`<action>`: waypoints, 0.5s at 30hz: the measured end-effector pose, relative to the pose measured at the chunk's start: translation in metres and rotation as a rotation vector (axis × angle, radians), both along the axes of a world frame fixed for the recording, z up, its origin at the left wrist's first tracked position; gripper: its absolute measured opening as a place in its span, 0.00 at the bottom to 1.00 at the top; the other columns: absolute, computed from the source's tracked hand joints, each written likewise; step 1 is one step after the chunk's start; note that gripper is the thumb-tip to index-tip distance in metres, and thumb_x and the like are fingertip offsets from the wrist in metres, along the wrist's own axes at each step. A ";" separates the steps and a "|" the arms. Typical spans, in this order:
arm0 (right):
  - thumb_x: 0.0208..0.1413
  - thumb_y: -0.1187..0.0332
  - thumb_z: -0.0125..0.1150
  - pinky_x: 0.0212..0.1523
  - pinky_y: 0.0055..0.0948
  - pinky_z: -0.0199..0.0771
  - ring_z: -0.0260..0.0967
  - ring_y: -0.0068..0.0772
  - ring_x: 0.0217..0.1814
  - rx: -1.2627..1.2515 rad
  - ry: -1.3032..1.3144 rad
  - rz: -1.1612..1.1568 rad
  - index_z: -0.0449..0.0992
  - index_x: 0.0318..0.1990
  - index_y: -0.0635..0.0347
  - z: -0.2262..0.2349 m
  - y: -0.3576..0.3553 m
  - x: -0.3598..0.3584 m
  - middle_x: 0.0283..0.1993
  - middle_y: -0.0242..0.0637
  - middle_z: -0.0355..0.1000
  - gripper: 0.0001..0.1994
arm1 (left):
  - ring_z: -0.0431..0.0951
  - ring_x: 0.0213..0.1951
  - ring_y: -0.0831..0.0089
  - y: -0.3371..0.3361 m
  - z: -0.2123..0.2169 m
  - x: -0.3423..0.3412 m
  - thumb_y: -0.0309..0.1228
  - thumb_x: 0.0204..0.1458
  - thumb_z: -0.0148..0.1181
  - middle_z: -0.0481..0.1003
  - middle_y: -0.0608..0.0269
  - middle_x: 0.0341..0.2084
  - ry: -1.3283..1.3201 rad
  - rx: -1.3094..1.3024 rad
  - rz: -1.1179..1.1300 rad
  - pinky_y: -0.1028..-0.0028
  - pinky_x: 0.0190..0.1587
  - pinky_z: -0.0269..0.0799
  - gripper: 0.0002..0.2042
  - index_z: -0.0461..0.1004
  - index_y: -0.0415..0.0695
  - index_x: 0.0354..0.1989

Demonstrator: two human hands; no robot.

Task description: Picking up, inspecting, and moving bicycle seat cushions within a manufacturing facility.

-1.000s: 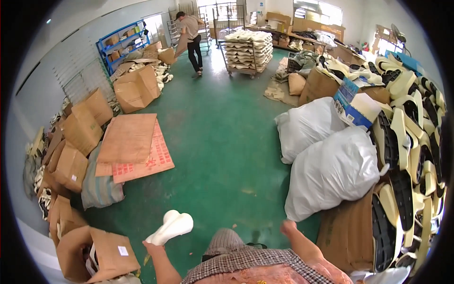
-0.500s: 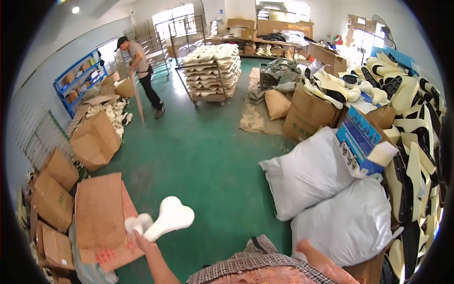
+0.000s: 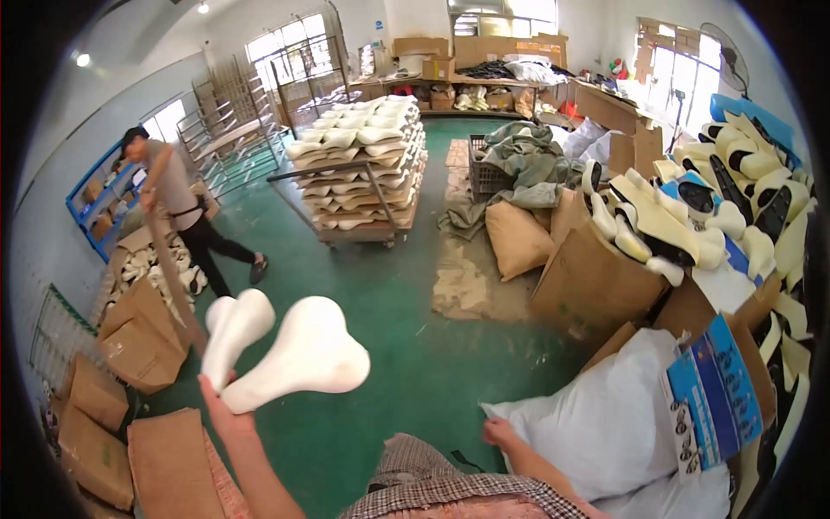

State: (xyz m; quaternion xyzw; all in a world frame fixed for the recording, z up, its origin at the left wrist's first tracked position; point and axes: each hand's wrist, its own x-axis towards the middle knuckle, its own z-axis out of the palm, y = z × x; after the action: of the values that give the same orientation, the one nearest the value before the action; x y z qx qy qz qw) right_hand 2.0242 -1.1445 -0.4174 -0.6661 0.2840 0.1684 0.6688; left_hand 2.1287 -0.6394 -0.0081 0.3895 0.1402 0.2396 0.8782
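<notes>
My left hand (image 3: 227, 413) is closed on the narrow ends of cream-white bicycle saddle pads. One wide saddle pad (image 3: 303, 355) points up and to the right. Beside it on the left, a second saddle pad (image 3: 240, 324) is turned more on edge. The fingers are partly hidden behind the narrow ends. My right hand (image 3: 499, 432) hangs low at the left corner of a white stuffed sack (image 3: 596, 406), fingers curled, with nothing visible in it. Whether it touches the sack I cannot tell.
A wheeled cart (image 3: 359, 233) bears stacked saddle pads. At left, a person (image 3: 186, 195) holds a long flat board near cardboard boxes (image 3: 145, 333). On the right are a large carton (image 3: 588, 277), piled saddle parts (image 3: 666, 216) and a blue box (image 3: 713, 394).
My left hand has lifted the saddle pads higher. The view has moved nearer the cart. My right hand is now beside the sack's corner. The other person appears nearer, in a wider stride.
</notes>
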 end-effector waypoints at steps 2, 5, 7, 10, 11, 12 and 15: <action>0.53 0.67 0.51 0.19 0.25 0.67 0.68 0.26 0.20 -0.019 -0.156 0.006 0.74 0.30 0.63 0.092 0.020 0.126 0.21 0.35 0.70 0.09 | 0.72 0.41 0.69 -0.028 0.020 0.073 0.48 0.54 0.54 0.72 0.62 0.43 -0.080 -0.014 0.056 0.63 0.44 0.73 0.23 0.67 0.46 0.52; 0.53 0.68 0.52 0.21 0.25 0.69 0.70 0.27 0.22 -0.100 -0.211 0.045 0.74 0.34 0.64 0.094 -0.016 0.219 0.25 0.35 0.72 0.09 | 0.73 0.40 0.69 -0.056 0.025 0.192 0.48 0.55 0.53 0.73 0.62 0.41 -0.097 -0.001 0.038 0.63 0.44 0.73 0.22 0.68 0.46 0.51; 0.52 0.69 0.53 0.22 0.27 0.72 0.72 0.29 0.23 -0.241 -0.106 0.118 0.74 0.37 0.64 0.065 -0.075 0.284 0.27 0.37 0.74 0.09 | 0.74 0.40 0.67 -0.073 0.033 0.294 0.48 0.54 0.54 0.74 0.61 0.39 -0.140 -0.062 0.038 0.61 0.43 0.74 0.22 0.68 0.47 0.51; 0.52 0.71 0.51 0.25 0.37 0.75 0.72 0.37 0.25 0.014 0.286 -0.406 0.71 0.32 0.62 0.029 -0.122 0.291 0.28 0.43 0.71 0.05 | 0.73 0.42 0.69 -0.131 0.064 0.416 0.47 0.54 0.55 0.73 0.61 0.41 -0.108 -0.023 -0.018 0.63 0.45 0.73 0.22 0.68 0.45 0.51; 0.34 0.67 0.62 0.21 0.32 0.69 0.70 0.36 0.22 -0.170 -0.032 -0.440 0.74 0.17 0.50 -0.054 -0.206 0.221 0.21 0.36 0.71 0.03 | 0.74 0.41 0.69 -0.152 0.068 0.479 0.48 0.54 0.55 0.73 0.60 0.40 -0.085 -0.152 -0.144 0.62 0.45 0.73 0.23 0.68 0.45 0.51; 0.29 0.67 0.66 0.21 0.32 0.68 0.70 0.39 0.25 -0.199 0.155 -0.461 0.72 0.15 0.47 -0.073 -0.233 0.207 0.21 0.35 0.69 0.06 | 0.74 0.42 0.69 -0.160 0.079 0.519 0.49 0.53 0.54 0.73 0.60 0.40 -0.042 -0.154 -0.096 0.61 0.45 0.73 0.24 0.68 0.44 0.51; 0.50 0.70 0.49 0.18 0.41 0.66 0.68 0.44 0.24 0.122 0.574 -0.887 0.69 0.30 0.58 -0.013 -0.193 0.277 0.24 0.45 0.68 0.03 | 0.73 0.43 0.68 -0.192 0.091 0.621 0.49 0.54 0.54 0.73 0.59 0.41 -0.113 0.009 -0.034 0.61 0.47 0.72 0.25 0.66 0.43 0.53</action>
State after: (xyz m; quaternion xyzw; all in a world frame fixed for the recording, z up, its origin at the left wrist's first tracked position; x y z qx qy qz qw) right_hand 2.3008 -1.3371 -0.4301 -0.3691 0.6998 0.0612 0.6085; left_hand 2.7500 -0.8317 0.0825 0.3815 0.0825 0.2470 0.8869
